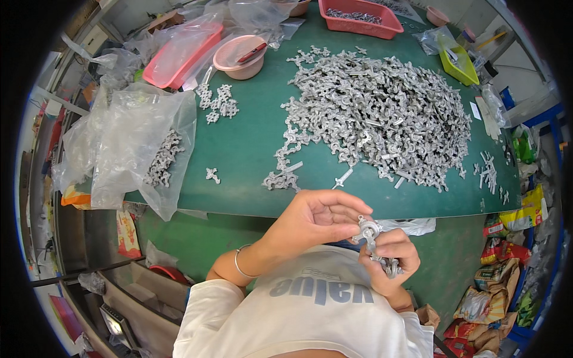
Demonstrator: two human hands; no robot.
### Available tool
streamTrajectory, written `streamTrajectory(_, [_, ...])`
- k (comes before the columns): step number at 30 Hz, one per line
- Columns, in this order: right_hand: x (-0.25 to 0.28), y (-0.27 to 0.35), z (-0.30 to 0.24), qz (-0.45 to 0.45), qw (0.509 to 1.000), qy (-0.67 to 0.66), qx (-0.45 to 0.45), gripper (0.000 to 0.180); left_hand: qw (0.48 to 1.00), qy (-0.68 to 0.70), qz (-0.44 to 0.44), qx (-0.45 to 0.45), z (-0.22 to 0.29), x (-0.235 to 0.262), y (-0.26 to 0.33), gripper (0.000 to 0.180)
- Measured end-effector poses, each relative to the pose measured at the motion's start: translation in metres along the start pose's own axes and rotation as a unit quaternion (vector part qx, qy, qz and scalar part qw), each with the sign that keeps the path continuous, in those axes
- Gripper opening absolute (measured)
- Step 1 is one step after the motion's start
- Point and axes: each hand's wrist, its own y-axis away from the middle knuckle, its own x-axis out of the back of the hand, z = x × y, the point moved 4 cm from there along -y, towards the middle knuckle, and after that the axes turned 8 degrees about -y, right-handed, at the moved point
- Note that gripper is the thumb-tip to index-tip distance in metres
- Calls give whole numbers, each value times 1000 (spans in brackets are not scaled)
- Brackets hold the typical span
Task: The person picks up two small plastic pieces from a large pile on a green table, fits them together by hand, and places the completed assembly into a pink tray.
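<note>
My right hand (388, 262) is wrapped around a small cluster of grey metal castings (375, 241), fingers clamped on it just below the near edge of the green worktop (250, 149). My left hand (319, 218) meets it from the left, fingertips pinched together on the topmost piece, so the cluster sits right between both sets of fingers (over my lap, not on the worktop). The big heap of castings (376, 113) lies well beyond on the worktop, and a clear plastic bag (134, 143) with more pieces hangs over its left edge.
</note>
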Motion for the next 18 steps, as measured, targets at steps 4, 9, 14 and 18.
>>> streamTrajectory(4, [4,0,-2,3,1000,-2,14,32,999,4,-45,29,5,-7,-6,28])
streamTrajectory(9, [5,2,-5,1,1000,-1,29,32,996,3,-76,36,8,-11,-9,29])
streamTrajectory(14, [6,2,-7,-5,999,9,34,33,995,-2,-90,34,11,-14,-11,28])
streamTrajectory(18, [7,3,-7,-6,999,13,35,34,997,12,-68,40,10,-14,-10,29])
